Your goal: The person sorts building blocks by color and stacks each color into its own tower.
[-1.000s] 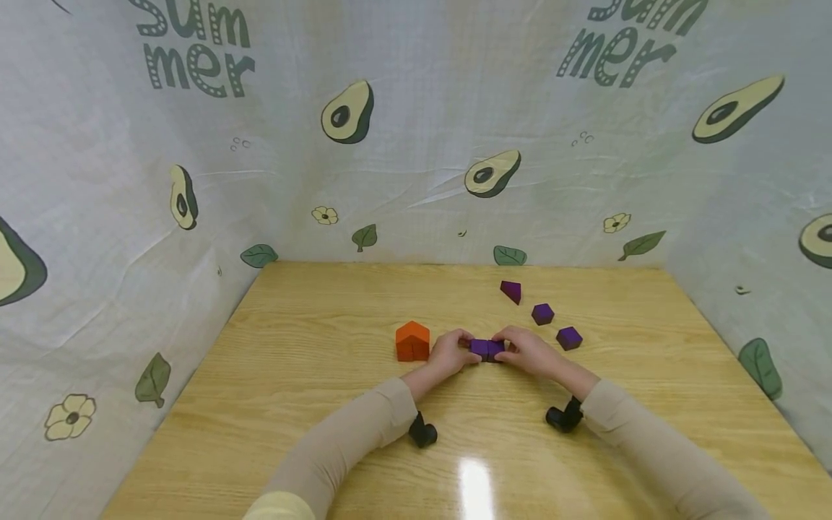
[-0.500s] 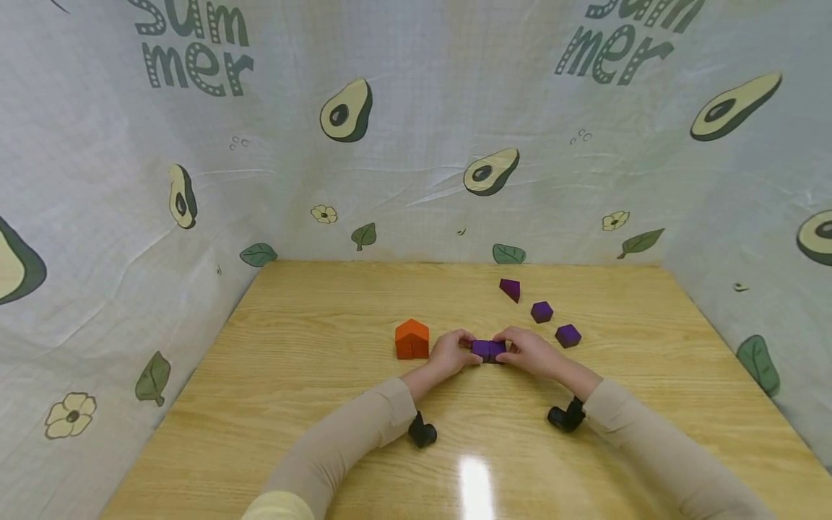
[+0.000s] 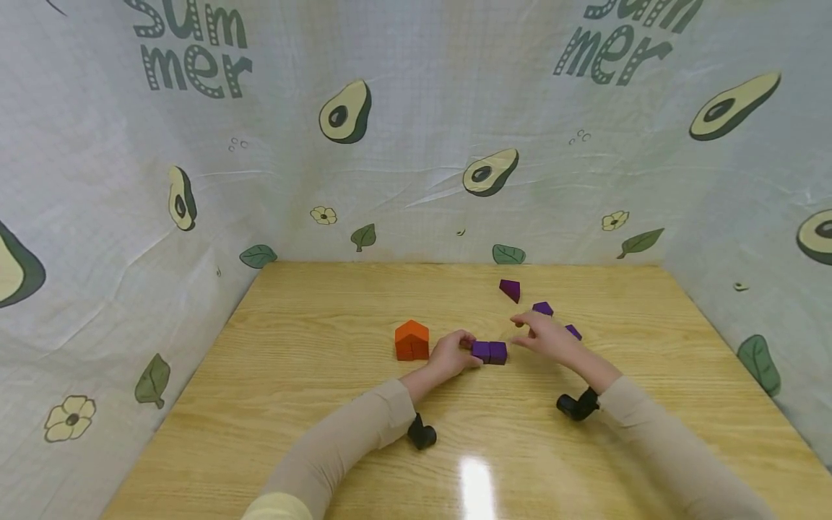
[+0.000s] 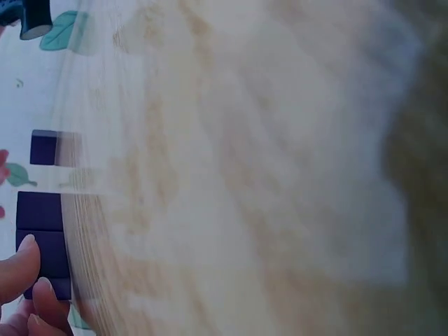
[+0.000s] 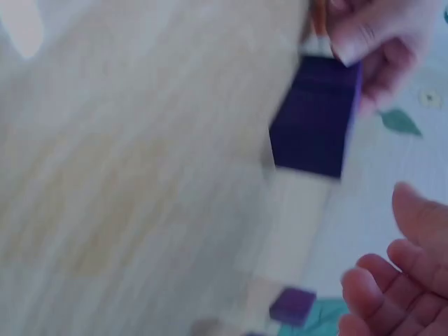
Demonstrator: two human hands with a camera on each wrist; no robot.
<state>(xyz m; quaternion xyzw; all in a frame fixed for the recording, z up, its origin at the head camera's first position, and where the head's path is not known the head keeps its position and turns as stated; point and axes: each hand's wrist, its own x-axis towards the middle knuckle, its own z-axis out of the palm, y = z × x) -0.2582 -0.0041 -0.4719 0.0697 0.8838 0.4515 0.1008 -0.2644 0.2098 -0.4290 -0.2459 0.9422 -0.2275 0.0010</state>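
Observation:
Two purple cube blocks stand side by side in the head view, touching: the left purple block [image 3: 480, 352] and the right purple block [image 3: 497, 353]. My left hand [image 3: 450, 352] pinches the left one between thumb and fingers. In the left wrist view its fingertips lie along the end of the dark block row [image 4: 42, 227]. My right hand [image 3: 549, 338] is a little to the right of the pair, thumb and fingers parted around nothing. The right wrist view shows that right hand [image 5: 402, 287] below the near face of the purple row [image 5: 308, 143], apart from it.
An orange house-shaped block stack [image 3: 412, 341] stands left of my left hand. Behind my right hand, two purple blocks, one farther back [image 3: 542, 308] and one nearer [image 3: 573, 331], are partly hidden. A purple wedge-like block [image 3: 510, 289] lies farther back. Patterned cloth [image 3: 416, 180] borders the table.
My right hand has let go of the right purple block and moved right and slightly up, now covering part of the loose blocks. My left hand has kept its pinch.

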